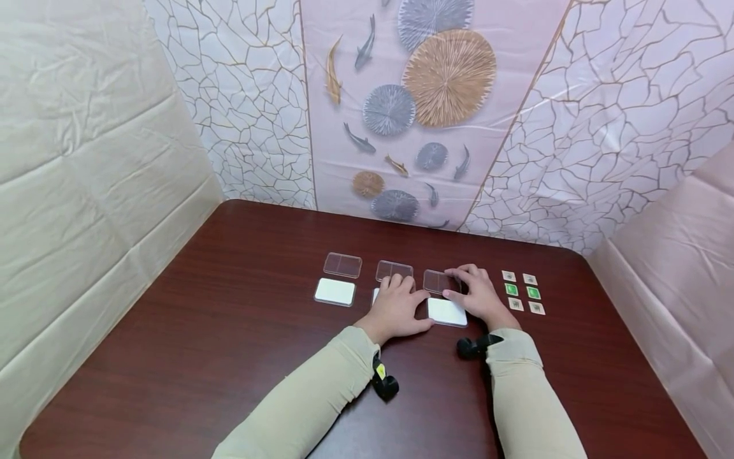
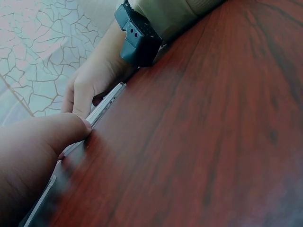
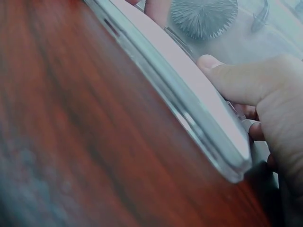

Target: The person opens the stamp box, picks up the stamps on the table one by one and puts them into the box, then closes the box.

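Observation:
At the near right, a clear plastic case with a white insert (image 1: 447, 312) lies flat on the table. My left hand (image 1: 395, 309) holds its left end, thumb at the near corner and index finger at the far one. In the left wrist view that thumb (image 2: 71, 128) touches the case's edge. Just beyond lies a clear plastic lid (image 1: 436, 282). My right hand (image 1: 478, 296) pinches the lid's right end between thumb and index finger. The right wrist view has the thumb (image 3: 236, 78) beyond the white insert. Another white-topped case (image 1: 375, 294) is mostly hidden under my left hand.
To the left lies a third white-topped case (image 1: 335, 292) with a clear lid (image 1: 343, 265) behind it. Another clear lid (image 1: 394, 271) sits in the middle of the back row. Several small square tiles (image 1: 511, 290), some green, stand in two columns at the right.

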`<state>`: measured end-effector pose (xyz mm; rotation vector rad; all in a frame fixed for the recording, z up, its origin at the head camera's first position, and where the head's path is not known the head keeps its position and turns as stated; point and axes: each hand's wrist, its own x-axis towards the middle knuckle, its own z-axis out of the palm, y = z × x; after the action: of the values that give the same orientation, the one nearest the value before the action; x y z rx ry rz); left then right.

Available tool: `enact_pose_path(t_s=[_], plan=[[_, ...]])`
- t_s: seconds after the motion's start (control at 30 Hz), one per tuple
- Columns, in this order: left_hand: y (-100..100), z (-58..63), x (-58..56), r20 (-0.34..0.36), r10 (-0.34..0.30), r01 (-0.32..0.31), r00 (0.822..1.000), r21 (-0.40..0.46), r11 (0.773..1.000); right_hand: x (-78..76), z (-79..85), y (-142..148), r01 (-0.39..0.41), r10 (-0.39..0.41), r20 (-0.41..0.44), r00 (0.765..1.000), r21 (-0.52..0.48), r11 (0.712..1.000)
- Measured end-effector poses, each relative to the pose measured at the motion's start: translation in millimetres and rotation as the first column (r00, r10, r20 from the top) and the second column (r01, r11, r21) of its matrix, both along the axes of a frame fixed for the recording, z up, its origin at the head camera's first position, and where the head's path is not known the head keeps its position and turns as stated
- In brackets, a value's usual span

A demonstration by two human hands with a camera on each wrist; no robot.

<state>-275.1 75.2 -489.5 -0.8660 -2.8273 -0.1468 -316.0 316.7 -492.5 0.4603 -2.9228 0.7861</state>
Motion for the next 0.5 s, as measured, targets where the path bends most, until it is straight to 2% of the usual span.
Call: enact_pose_path(t_s=[0.17, 0.3, 0.4, 0.5], plan=[[-0.5, 0.6, 0.4, -0.005, 0.004, -0.004, 1.0, -0.005, 1.0, 1.0, 0.3, 0.5, 0.002, -0.002, 0.009, 1.0, -0.001, 1.0], [0.3, 1.1, 0.4, 0.002, 0.006, -0.006, 1.0, -0.007, 1.0, 0.0, 0.6, 4.5, 0.022, -0.024, -0.026, 0.999, -0.097, 0.995], [0.2, 0.0, 0.4, 0.007, 0.012, -0.012, 1.0, 0.004, 1.0, -4.7, 5.0, 14.1, 0.092, -0.112, -0.119, 0.987, -0.158, 0.983], [-0.5, -1.5, 1.3, 0.013, 0.008, -0.008, 1.0, 0.017, 1.0, -7.5, 16.0, 32.2, 0.258, -0.274, -0.183, 0.944, -0.105, 0.96]])
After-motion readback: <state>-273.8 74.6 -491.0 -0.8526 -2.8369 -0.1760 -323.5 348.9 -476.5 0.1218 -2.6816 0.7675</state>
